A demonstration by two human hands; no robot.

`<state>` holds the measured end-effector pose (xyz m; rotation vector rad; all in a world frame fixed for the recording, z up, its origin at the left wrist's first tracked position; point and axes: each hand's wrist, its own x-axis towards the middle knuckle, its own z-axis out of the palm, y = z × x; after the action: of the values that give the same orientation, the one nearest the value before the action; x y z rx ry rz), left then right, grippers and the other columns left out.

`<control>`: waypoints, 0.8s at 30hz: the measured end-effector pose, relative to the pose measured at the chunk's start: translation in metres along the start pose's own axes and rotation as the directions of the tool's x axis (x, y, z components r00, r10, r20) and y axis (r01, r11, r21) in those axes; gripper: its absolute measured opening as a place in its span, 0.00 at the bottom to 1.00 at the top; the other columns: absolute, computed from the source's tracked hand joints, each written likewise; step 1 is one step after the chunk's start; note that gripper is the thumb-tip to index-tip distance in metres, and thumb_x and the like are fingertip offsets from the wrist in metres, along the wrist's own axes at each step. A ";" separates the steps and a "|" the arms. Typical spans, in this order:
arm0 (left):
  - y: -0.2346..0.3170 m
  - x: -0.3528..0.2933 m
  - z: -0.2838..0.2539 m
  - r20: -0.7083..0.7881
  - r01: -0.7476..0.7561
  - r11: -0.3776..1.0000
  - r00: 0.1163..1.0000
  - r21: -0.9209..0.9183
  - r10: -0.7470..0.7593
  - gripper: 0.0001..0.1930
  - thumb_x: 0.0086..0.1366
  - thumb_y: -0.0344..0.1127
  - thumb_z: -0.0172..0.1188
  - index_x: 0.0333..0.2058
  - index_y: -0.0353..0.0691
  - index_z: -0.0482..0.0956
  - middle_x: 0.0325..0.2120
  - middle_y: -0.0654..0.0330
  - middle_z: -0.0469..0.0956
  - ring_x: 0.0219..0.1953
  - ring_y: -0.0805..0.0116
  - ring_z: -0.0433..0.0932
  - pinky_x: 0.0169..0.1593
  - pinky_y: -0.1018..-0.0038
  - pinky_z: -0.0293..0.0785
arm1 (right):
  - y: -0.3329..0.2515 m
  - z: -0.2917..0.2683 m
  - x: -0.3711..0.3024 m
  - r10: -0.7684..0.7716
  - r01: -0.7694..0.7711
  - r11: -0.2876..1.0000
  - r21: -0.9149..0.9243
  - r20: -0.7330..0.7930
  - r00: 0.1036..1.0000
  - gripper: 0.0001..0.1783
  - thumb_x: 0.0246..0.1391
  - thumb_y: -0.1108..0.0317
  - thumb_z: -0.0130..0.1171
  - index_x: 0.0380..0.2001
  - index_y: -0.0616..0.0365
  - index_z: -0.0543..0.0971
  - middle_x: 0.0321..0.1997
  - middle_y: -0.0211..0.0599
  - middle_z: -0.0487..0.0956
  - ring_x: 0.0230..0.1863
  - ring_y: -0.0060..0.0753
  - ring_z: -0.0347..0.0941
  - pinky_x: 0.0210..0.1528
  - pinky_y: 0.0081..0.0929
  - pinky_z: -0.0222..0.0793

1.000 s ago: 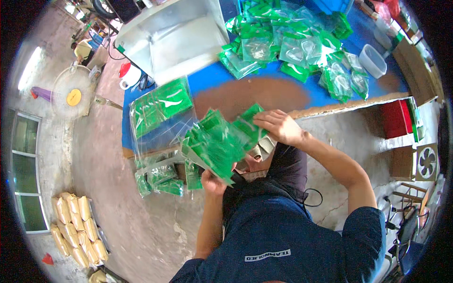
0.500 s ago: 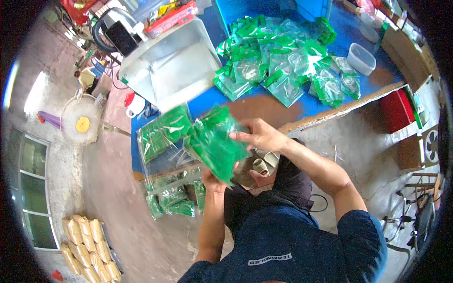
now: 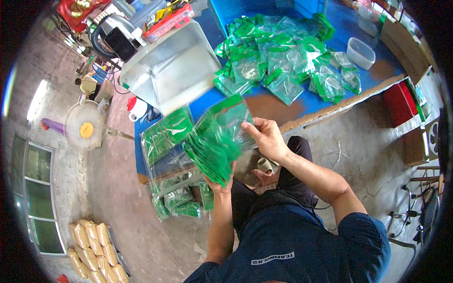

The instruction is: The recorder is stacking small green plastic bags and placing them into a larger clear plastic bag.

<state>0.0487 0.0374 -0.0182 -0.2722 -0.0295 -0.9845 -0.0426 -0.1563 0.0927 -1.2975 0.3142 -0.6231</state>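
Note:
My left hand (image 3: pixel 221 185) grips the lower end of a fanned stack of green-and-clear plastic packets (image 3: pixel 213 148). At the stack's right side, my right hand (image 3: pixel 270 141) pinches the clear edge of the packets between thumb and fingers. Just left of the stack, a large clear bag (image 3: pixel 166 134) with green packets in it lies on the table corner. More packets in clear plastic (image 3: pixel 178 199) show below the table edge. Beyond my hands spreads a loose pile of similar packets (image 3: pixel 283 61); some have a pale ring-shaped thing inside.
On the blue table (image 3: pixel 207 101) stands a whitish open bin (image 3: pixel 177 70), tilted, with a red box (image 3: pixel 170 23) on its far rim. A clear tub (image 3: pixel 361 53) sits right of the pile. Tan sacks (image 3: pixel 96 250) lie on the floor at left.
The stack has fanned out, and one packet's green top now stands up at its far side. My right hand has moved slightly right, drawing at the clear edge.

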 end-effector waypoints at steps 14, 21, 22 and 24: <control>-0.024 0.061 0.049 0.005 -0.062 0.174 0.951 0.983 0.309 0.34 0.50 0.24 0.67 0.57 0.35 0.66 0.49 0.54 0.75 0.50 0.62 0.76 0.55 0.64 0.72 | -0.003 -0.019 0.032 -0.207 0.413 0.742 -0.529 0.405 0.891 0.71 0.26 0.40 0.79 0.66 0.70 0.51 0.66 0.62 0.61 0.67 0.53 0.58 0.69 0.40 0.54; 0.010 0.117 0.054 0.243 -0.315 -0.647 0.949 0.694 -0.201 0.59 0.49 0.25 0.73 0.69 0.44 0.34 0.59 0.53 0.64 0.58 0.60 0.68 0.61 0.67 0.65 | 0.036 -0.045 0.066 -0.128 0.468 0.577 -0.669 0.491 0.862 0.65 0.31 0.57 0.80 0.67 0.63 0.50 0.66 0.55 0.62 0.68 0.55 0.58 0.69 0.40 0.55; 0.009 0.114 0.053 0.204 -0.250 -0.548 0.968 0.798 -0.146 0.60 0.49 0.25 0.73 0.69 0.45 0.34 0.60 0.53 0.63 0.60 0.59 0.67 0.62 0.66 0.64 | 0.041 -0.042 0.062 -0.153 0.431 0.640 -0.636 0.444 0.883 0.65 0.31 0.56 0.80 0.67 0.62 0.50 0.66 0.56 0.62 0.68 0.57 0.58 0.68 0.41 0.55; 0.006 0.112 0.060 0.097 -0.111 -0.210 0.992 0.971 -0.078 0.61 0.50 0.23 0.72 0.69 0.48 0.30 0.62 0.53 0.62 0.63 0.58 0.65 0.64 0.63 0.64 | 0.043 -0.030 0.059 -0.154 0.353 0.774 -0.526 0.385 0.910 0.63 0.33 0.54 0.78 0.67 0.60 0.49 0.64 0.59 0.63 0.66 0.60 0.60 0.66 0.44 0.58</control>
<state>0.1214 -0.0369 0.0546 1.2891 -0.9680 -0.5999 -0.0009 -0.2088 0.0509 -2.0454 0.0468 -0.5468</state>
